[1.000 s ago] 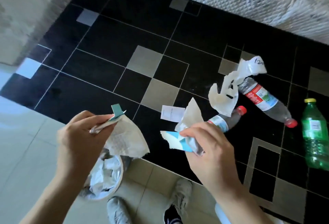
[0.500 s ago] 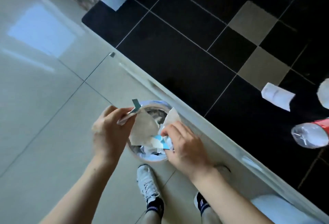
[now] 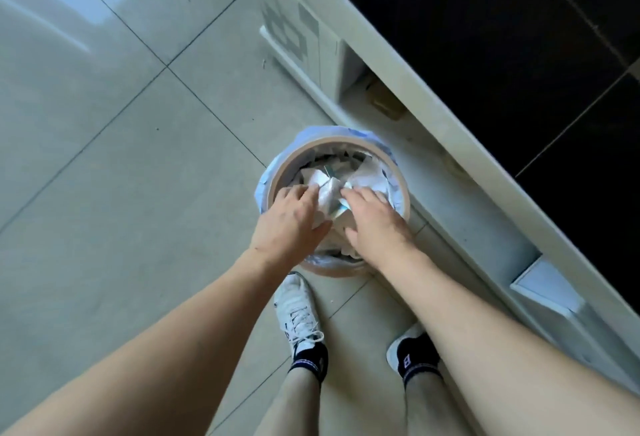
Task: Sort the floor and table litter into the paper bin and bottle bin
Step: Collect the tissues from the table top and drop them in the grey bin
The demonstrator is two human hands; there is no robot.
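The paper bin [image 3: 332, 140], round with a tan rim and a pale blue liner, stands on the floor right under me and is full of crumpled white paper [image 3: 367, 176]. Both of my hands reach down into its mouth. My left hand [image 3: 294, 224] has fingers and thumb around a white paper scrap [image 3: 323, 198] and presses it onto the pile. My right hand [image 3: 377, 224] presses a white and blue scrap [image 3: 341, 209] down beside it. No bottles and no bottle bin are in view.
The white edge of the low table [image 3: 415, 89] runs diagonally just right of the bin, with its black top [image 3: 519, 37] beyond. A brown cardboard piece [image 3: 384, 99] lies under the table. My shoes [image 3: 298, 311] stand just behind the bin on grey floor tiles [image 3: 121, 158].
My view swung from the tabletop down to the floor. Both hands carried their scraps from above the table down into the bin's mouth and now press on the pile.
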